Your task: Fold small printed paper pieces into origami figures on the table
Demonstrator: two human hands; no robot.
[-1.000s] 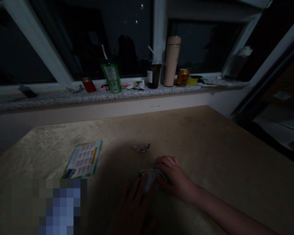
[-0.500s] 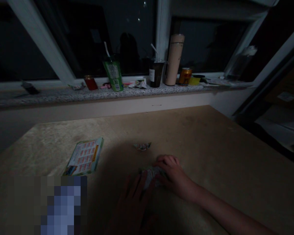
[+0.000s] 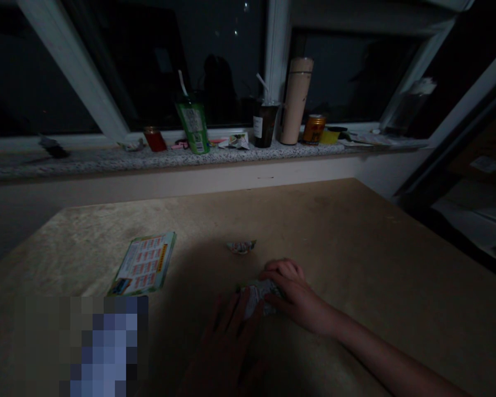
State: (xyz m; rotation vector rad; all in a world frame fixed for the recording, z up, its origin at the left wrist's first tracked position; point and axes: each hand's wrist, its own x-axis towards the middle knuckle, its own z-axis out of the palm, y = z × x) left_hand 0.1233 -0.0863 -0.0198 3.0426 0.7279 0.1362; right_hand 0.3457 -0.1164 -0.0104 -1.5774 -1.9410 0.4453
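Note:
A small printed piece of paper or wrapper [image 3: 256, 298], whitish with dark print, lies on the table between my hands. My left hand [image 3: 227, 331] is in deep shadow, its fingers stretched and spread, their tips resting on the left part of the piece. At the right edge, my right hand [image 3: 295, 295] has its fingers curled, with the thumb and forefinger on the piece. Beyond them lies a small torn, crumpled scrap [image 3: 242, 247] with similar print. A flat printed card or booklet [image 3: 144, 263], white and green with red text blocks, lies to the left.
The wooden table [image 3: 355, 248] meets a wall under a granite sill [image 3: 149, 162]. Along the sill stand a red jar [image 3: 155, 139], green cup [image 3: 195, 127], dark cup [image 3: 265, 127], pink flask [image 3: 296, 102] and orange can [image 3: 314, 129]. A blurred-out blue patch covers the lower left.
Both hands stay on the printed piece almost unmoved; slightly more of its surface shows between them. The whole view has shifted very slightly.

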